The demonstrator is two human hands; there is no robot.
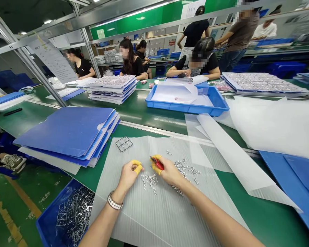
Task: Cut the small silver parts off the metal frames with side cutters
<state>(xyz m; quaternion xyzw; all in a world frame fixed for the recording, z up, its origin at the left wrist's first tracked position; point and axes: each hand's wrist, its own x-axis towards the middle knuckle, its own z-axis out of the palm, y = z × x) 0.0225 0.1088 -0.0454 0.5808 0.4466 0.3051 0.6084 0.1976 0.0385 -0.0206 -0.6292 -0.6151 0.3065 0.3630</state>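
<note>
Red cutters (157,163) (right hand (170,172)), loose metal pieces (150,181)

Grn bench (249,209), plastic sht (164,219), blue tray (185,109)

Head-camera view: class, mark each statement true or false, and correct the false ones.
1. The right hand holds a red-handled tool. True.
2. The bracelet is on the right wrist. False: it is on the left wrist.
3. Yellow finger cots cover fingers of both hands. True.
4. The blue tray at lower left holds white paper sheets. False: it holds tangled metal frames.
5. Small metal pieces lie on a translucent ribbed plastic sheet. True.
</note>
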